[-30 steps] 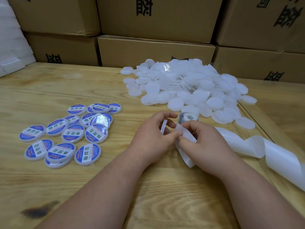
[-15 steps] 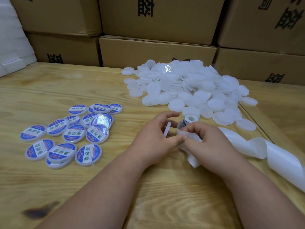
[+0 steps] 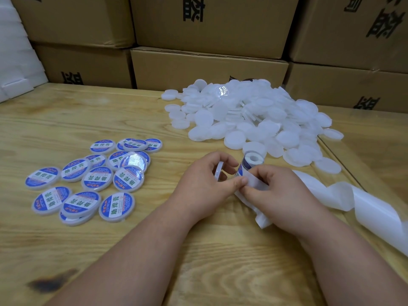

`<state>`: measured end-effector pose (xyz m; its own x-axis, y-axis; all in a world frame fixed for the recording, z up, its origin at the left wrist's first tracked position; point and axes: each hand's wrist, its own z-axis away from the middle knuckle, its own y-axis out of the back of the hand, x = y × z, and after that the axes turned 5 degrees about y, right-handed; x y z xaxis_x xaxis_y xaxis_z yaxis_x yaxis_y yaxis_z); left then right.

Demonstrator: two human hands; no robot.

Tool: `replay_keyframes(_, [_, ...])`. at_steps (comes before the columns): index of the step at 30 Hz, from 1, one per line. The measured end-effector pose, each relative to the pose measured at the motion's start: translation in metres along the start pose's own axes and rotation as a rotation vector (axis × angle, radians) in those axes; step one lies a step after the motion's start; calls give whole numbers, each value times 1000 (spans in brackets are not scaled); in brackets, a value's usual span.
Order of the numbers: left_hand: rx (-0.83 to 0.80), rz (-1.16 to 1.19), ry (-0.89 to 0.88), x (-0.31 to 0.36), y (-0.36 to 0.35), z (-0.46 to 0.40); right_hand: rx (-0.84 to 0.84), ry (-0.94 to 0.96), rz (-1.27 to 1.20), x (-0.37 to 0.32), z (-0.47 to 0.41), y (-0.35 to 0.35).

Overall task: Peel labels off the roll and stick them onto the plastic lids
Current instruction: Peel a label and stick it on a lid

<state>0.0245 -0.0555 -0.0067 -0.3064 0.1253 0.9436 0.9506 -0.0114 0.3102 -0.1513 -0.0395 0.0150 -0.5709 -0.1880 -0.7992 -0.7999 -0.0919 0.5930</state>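
My left hand (image 3: 205, 184) holds a blank white plastic lid (image 3: 218, 172) on edge between its curled fingers, and its thumb presses against the label strip. My right hand (image 3: 278, 191) grips the label roll (image 3: 251, 162) and its white backing strip; a blue-edged label shows at the roll's left side. The used backing paper (image 3: 353, 199) trails off to the right. A heap of blank white lids (image 3: 249, 115) lies beyond my hands. Several labelled lids (image 3: 95, 177) with blue and white stickers lie at the left.
Everything rests on a wooden table (image 3: 66, 118) with a dark burn mark (image 3: 50, 281) near its front left. Stacked cardboard boxes (image 3: 207, 65) line the back edge. White foam pieces (image 3: 15, 62) stand at the far left.
The roll has tipped up so its white core and a blue label edge show. My left hand has turned the lid a little closer to the roll. The view has shifted slightly.
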Motion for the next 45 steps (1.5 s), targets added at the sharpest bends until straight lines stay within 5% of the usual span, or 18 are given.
replay_keyframes(20, [0, 18, -19, 3, 1, 2, 117, 44, -93, -4, 1, -1])
replay_keyframes(31, [206, 315, 74, 7, 6, -2, 392, -27, -29, 2, -4, 2])
replay_keyframes(39, [93, 442, 46, 14, 5, 3, 511, 427, 138, -6, 0, -2])
replay_keyframes(45, [-5, 478, 25, 14, 6, 6, 456, 482, 73, -9, 1, -3])
